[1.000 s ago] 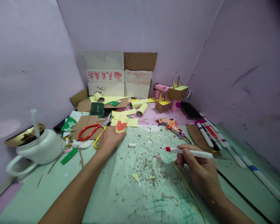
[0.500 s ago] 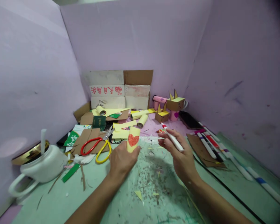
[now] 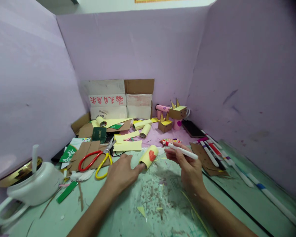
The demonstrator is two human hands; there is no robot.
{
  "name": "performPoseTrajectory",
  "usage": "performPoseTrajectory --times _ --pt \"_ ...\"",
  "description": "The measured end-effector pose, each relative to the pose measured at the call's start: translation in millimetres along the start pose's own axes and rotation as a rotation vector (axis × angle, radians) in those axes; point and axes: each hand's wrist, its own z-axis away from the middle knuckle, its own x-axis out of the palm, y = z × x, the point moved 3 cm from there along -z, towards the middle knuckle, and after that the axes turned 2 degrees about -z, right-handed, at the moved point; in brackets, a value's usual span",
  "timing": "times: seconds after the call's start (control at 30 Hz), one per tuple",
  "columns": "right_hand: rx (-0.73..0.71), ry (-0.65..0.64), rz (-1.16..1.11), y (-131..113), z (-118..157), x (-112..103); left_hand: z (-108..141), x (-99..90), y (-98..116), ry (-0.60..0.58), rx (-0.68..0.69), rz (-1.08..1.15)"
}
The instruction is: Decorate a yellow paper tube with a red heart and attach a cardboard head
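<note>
White cardboard panel (image 3: 96, 112) at back: row of lg red Chinese chars (image 3: 104, 99) + red emblem (image 3: 119, 99), look inverted — exact wording n/c. Sm. black print (image 3: 103, 114) below, illegible. Green/white packet (image 3: 77, 144): white chars (image 3: 69, 154), unreadable. Dk green booklet (image 3: 95, 139): pale chars (image 3: 100, 133) — too sm. to read.

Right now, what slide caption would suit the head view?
Left hand at the open end of a yellow paper roll with a red heart; right hand holding a red-tipped white marker.

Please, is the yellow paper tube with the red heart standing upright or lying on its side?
The tube lies on its side: its length runs along the tabletop, and its dark open end faces the left hand.
</note>
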Motion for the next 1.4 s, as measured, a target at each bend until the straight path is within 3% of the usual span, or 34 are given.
performPoseTrajectory --times 0.1,0.3,0.53,0.73,0.93,1.07,1.13,1.27,1.4 --pt "0.044 0.021 -0.03 -3 0 -2 -4 0.0 -12 -0.085 0.054 0.001" --pt "0.056 0.034 -0.011 -5 1 -2 -9 11.6 -10 -0.094 0.09 -0.025" --pt "0.076 0.004 -0.012 -2 0 -2 -1 -11.7 -10 -0.172 0.211 0.132" --pt "0.055 0.073 -0.06 -3 0 -3 -10 -10.8 -18 0.003 0.135 0.28" --pt "0.033 -0.158 -0.019 -2 9 4 -3 -6.5 -4 -0.006 0.311 0.481" --pt "0.012 -0.21 -0.01 -1 13 8 2 -6.5 4 -0.011 0.355 0.51" --pt "0.008 -0.184 -0.025 -1 11 7 -2 -7.6 -2 0.034 0.292 0.425" --pt "0.031 -0.072 -0.085 -1 6 2 -15 -10.2 -26 0.21 0.02 0.218" --pt "0.069 -0.037 -0.065 1 2 3 -25 -0.1 -27 0.223 0.001 0.284"
